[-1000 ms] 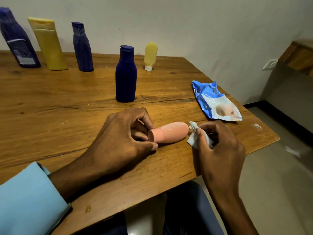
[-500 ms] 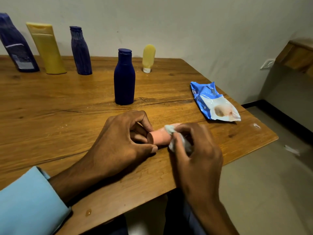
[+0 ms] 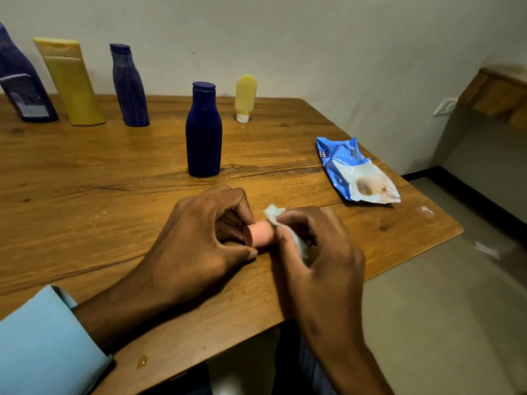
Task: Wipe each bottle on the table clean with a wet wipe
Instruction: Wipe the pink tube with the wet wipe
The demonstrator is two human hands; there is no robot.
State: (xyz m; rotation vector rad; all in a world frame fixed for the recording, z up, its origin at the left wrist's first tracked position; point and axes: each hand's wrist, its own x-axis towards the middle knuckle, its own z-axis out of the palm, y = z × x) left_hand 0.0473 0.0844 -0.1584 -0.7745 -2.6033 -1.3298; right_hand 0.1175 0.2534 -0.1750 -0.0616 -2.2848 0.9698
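Now, near the front edge of the wooden table (image 3: pixel 85 172), a small pink bottle (image 3: pixel 260 233) lying on its side, cap end toward 9 o'clock. Left hand (image 3: pixel 199 238) at 9 o'clock of it, fingers curled, thumb and fingertips pinching the cap end. Right hand (image 3: pixel 319 252) at 3 o'clock of the bottle, fingers bent round a white wet wipe (image 3: pixel 275 213) and pressing it over the body of the bottle; most of the bottle hidden under this hand, only the cap end visible. One corner of the wipe sticking up at 12 o'clock of the right thumb, another part showing under the palm. At 12 o'clock of the hands, well apart, a dark blue bottle (image 3: pixel 203 132) standing upright. Further at 12 to 1 o'clock, near the wall, a small yellow tube (image 3: pixel 245 96) standing on its white cap. At 10 to 11 o'clock along the wall, a row of three: a ribbed blue bottle (image 3: pixel 129 86), a tall yellow tube (image 3: pixel 70 81) and a dark bottle with label (image 3: pixel 24 89), cut partly by the frame edge. At 2 o'clock of the hands, a blue and white wipes pack (image 3: pixel 353 169) lying flat near the right table edge. Light blue sleeve (image 3: pixel 42 343) on the left forearm at 7 o'clock. Small drop of liquid (image 3: pixel 141 361) on the table edge beside the sleeve.
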